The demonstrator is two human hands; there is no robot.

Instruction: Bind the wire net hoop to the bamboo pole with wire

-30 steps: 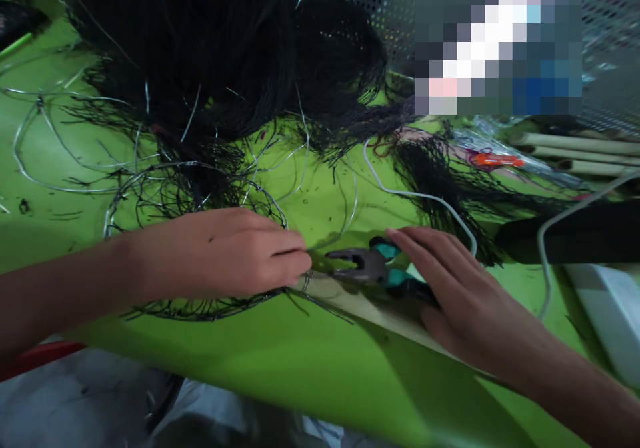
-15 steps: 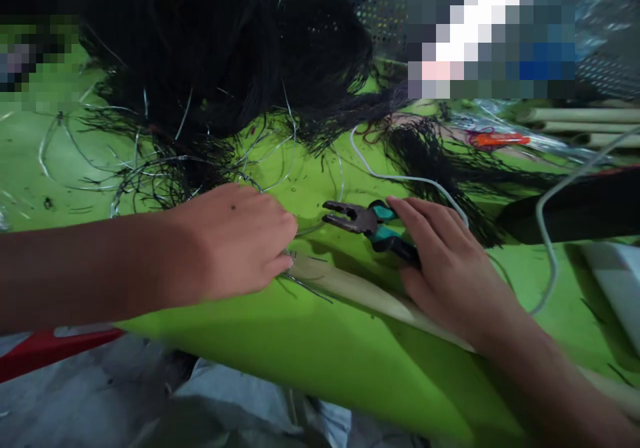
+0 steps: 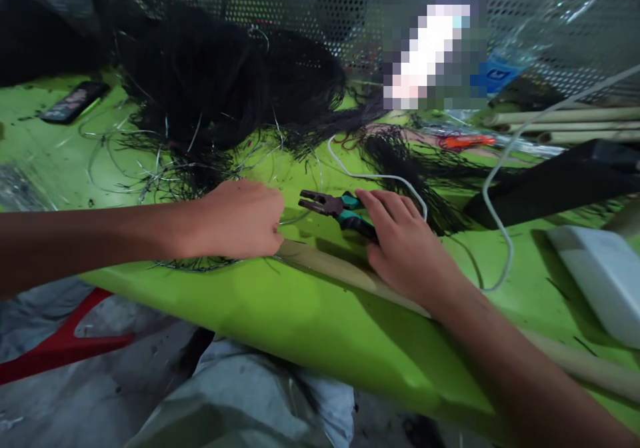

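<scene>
My left hand (image 3: 240, 220) is closed at the end of a pale wooden rod (image 3: 325, 263); its fingertips are hidden, so what it pinches is hard to see. Dark wire strands (image 3: 200, 263) show just below that hand. My right hand (image 3: 407, 245) is wrapped round the teal and black handles of the pliers (image 3: 323, 203). Their jaws are parted, point left towards my left hand, and have nothing between them. The rod passes under my right hand and forearm towards the lower right.
A large black fibre bundle (image 3: 200, 75) with loose wires lies behind my left hand. A white cable (image 3: 495, 215), a white box (image 3: 595, 281), a black object (image 3: 555, 181), orange-handled tool (image 3: 467, 141) and pale rods (image 3: 575, 118) are at right. A phone (image 3: 75, 101) lies back left.
The view has shifted, showing more of the table's back and the phone. My left hand has turned, its fingertips now hidden. My right hand still holds the pliers with parted jaws.
</scene>
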